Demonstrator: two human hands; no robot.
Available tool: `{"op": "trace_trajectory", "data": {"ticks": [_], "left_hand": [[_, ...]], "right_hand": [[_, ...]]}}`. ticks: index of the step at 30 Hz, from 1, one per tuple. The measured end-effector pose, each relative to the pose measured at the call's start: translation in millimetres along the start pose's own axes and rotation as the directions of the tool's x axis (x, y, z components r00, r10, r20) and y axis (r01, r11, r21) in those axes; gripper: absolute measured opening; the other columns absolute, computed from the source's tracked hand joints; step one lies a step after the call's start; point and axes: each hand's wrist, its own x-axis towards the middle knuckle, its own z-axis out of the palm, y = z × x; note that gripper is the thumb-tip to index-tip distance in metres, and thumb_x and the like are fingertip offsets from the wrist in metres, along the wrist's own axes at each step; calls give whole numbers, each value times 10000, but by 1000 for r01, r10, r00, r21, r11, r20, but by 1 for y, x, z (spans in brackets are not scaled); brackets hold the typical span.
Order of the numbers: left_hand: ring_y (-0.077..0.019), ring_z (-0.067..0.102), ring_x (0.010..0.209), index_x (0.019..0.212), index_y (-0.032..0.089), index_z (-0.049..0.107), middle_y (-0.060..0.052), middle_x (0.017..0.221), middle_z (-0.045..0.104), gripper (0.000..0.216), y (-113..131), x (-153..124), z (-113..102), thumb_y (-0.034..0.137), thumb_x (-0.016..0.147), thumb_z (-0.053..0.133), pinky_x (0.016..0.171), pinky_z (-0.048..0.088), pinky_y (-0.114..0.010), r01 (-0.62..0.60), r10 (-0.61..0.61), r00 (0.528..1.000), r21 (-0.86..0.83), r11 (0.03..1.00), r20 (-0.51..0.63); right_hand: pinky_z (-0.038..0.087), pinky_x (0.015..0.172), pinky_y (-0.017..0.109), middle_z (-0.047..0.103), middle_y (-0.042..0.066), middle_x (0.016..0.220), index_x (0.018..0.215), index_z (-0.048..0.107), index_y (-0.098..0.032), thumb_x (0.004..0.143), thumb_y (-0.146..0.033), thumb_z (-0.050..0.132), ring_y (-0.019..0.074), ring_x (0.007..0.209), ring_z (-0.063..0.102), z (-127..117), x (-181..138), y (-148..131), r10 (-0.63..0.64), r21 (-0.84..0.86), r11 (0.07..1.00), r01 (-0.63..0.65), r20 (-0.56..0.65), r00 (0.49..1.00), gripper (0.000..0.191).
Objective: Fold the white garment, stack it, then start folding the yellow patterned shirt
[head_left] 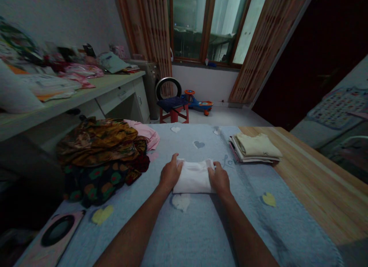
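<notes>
A white garment (194, 178), folded into a flat rectangle, lies in the middle of the blue cloth (189, 236) with heart patterns. My left hand (171, 173) grips its left edge, thumb on top. At the opposite edge, my right hand (219, 179) holds it the same way. The undersides of my fingers are hidden by the cloth and hands. What looks like the garment's neckline faces away from me. To the right sits a stack of folded clothes (255, 148), a cream one on top. On the left is a heap of crumpled clothes (100, 155), brown, dark-patterned and pink.
A pink box-like item with a black circle (57, 232) lies at the front left corner. Bare wooden tabletop (324, 171) shows at right. Beyond the table stand a red stool (174, 111) and a toy ride-on car (198, 103). A cluttered desk (115, 84) runs along the left.
</notes>
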Motion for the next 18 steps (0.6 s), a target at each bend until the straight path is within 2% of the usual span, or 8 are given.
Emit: {"op": "trace_trajectory", "data": {"ticks": [2, 4, 7, 9, 12, 14, 18], "left_hand": [[-274, 694, 902, 1428, 190, 405, -137, 1011, 724, 484, 0, -2, 4, 340, 971, 462, 748, 485, -343, -11, 12, 1000, 159, 987, -5], [-270, 685, 917, 1438, 164, 391, -146, 1068, 706, 500, 0, -4, 5, 339, 974, 455, 752, 488, -345, -36, 51, 997, 247, 968, -57], [-274, 640, 1018, 1389, 130, 451, -160, 1159, 660, 447, 4, -9, 3, 290, 972, 442, 851, 484, -381, -101, 171, 968, 339, 936, -184], [-266, 607, 1082, 1311, 137, 528, -148, 1185, 649, 370, 9, -17, 5, 227, 975, 402, 937, 462, -403, -226, 311, 930, 362, 904, -196], [-226, 562, 1197, 1273, 163, 568, -114, 1273, 633, 366, 18, -32, 18, 187, 991, 335, 1070, 398, -406, -508, 550, 834, 314, 802, -54], [-243, 461, 1343, 1349, 159, 522, -112, 1417, 552, 395, 21, -40, 32, 257, 1001, 363, 1143, 327, -445, -601, 618, 785, 287, 746, 38], [-259, 363, 1432, 1434, 191, 455, -96, 1525, 447, 491, 19, -44, 51, 379, 981, 432, 1177, 279, -480, -608, 590, 793, 254, 753, 149]], "right_hand": [[423, 700, 288, 725, 124, 948, 1211, 560, -177, 956, -343, 454, 245, 875, 686, 0, -4, -3, 10, -146, 989, -5, 29, 1000, 322], [418, 696, 290, 725, 122, 949, 1217, 554, -181, 969, -349, 442, 244, 874, 687, 1, -5, -4, 13, -205, 979, -4, 41, 999, 319], [421, 717, 295, 721, 118, 967, 1220, 552, -181, 974, -357, 434, 240, 899, 682, 2, -5, -4, 32, -198, 980, -26, 29, 999, 325], [425, 746, 295, 712, 119, 1021, 1245, 543, -177, 966, -348, 442, 236, 941, 672, 3, -3, -3, 29, -159, 987, -28, 5, 1000, 343], [424, 811, 280, 667, 123, 1179, 1327, 503, -166, 946, -319, 458, 215, 1038, 639, 4, 1, 0, -16, -81, 997, 12, -43, 999, 413], [419, 832, 272, 656, 114, 1194, 1315, 529, -168, 942, -321, 455, 205, 1043, 628, 5, 6, 3, -31, -36, 999, 30, -39, 999, 410], [412, 816, 268, 676, 92, 1042, 1153, 633, -173, 936, -338, 463, 194, 940, 626, 5, 20, 9, -72, 39, 997, 72, 1, 997, 321]]}}
